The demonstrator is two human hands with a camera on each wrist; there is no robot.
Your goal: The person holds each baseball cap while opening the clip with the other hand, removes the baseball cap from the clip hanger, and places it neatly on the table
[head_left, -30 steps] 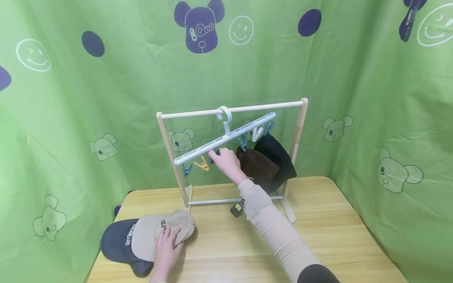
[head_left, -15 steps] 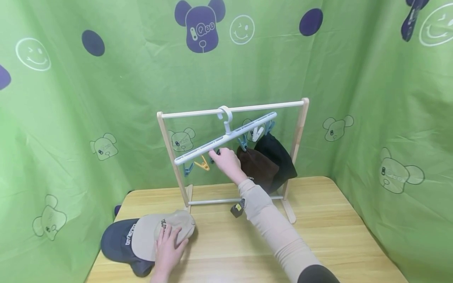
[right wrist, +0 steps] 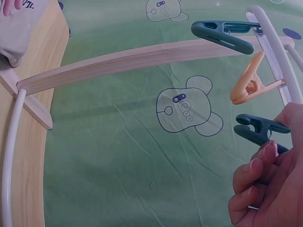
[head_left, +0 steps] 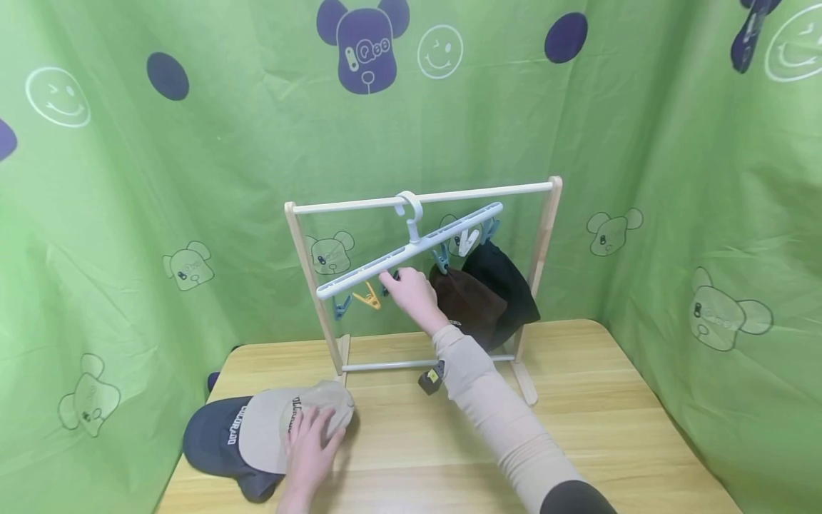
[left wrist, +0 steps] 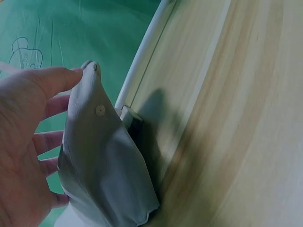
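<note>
- my left hand (head_left: 312,451) is kinda spread out on the beige cap (head_left: 338,408), down on the surface (head_left: 411,442)
- right hand (head_left: 414,296) pinches a teal clip (right wrist: 262,126) under the hanger (head_left: 388,262)
- brown cap (head_left: 472,303) hangs nearby

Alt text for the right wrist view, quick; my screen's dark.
The person's right-hand grip pinches a dark teal clip at lower right; higher in view, an orange clip and a second teal clip are on a pale hanger. A wooden rack post crosses before a green curtain, with part of a grey cap at top left.
</note>
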